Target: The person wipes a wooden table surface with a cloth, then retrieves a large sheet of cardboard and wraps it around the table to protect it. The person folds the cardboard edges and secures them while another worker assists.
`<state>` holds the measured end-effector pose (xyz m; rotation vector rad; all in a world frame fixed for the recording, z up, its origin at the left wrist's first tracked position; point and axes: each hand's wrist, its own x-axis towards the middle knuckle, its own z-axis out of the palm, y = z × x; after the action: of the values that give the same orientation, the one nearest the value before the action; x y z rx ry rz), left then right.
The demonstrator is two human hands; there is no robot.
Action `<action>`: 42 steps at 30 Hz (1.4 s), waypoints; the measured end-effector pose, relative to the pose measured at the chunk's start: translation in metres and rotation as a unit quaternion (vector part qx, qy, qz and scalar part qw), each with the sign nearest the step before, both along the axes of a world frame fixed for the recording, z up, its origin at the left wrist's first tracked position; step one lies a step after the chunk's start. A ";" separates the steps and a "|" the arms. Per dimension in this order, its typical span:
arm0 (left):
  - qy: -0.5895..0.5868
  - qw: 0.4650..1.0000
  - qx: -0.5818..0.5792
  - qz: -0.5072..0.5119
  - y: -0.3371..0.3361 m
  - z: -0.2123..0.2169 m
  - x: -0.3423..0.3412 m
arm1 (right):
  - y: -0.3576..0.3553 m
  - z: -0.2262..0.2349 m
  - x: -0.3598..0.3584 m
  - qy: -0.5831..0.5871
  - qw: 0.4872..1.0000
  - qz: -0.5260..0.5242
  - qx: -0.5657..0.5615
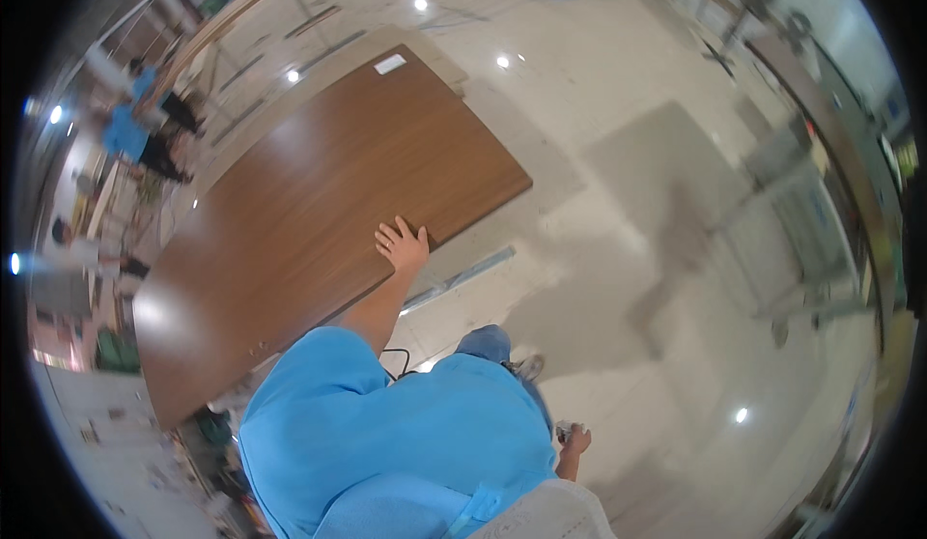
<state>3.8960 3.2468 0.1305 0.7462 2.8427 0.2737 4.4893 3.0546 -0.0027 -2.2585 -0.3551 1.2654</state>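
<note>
Partly hidden right hand [575, 439], left hand [403, 246] on wooden panel [319, 211]

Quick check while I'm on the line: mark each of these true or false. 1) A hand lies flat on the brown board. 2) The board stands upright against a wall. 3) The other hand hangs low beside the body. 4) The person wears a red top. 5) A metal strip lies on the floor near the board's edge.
1) True: the left hand rests open on the brown wooden board, near its edge.
2) False: the board lies flat, over the pale floor.
3) True: the right hand hangs low at the person's side, fingers curled; whether it holds anything is unclear.
4) False: the top is blue.
5) True: a metal strip lies beside the board.
</note>
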 end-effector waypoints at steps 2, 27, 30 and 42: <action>0.002 0.998 -0.010 0.056 0.013 0.004 0.008 | 0.117 0.007 0.032 0.039 0.998 0.022 0.050; 0.135 0.938 -0.001 0.320 0.334 -0.018 0.006 | 0.943 0.006 -0.185 0.082 0.852 0.513 0.057; 0.076 0.929 -0.019 0.362 0.339 -0.015 0.012 | 1.039 0.013 -0.237 0.106 0.895 0.429 0.052; 0.048 0.675 -0.076 0.732 0.421 -0.031 -0.039 | 1.236 0.051 -0.632 0.184 0.696 0.683 0.123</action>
<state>3.8571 3.6679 0.0993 -1.7137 2.7013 0.1492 3.8571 4.2905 0.0483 -1.1788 -2.1205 2.0284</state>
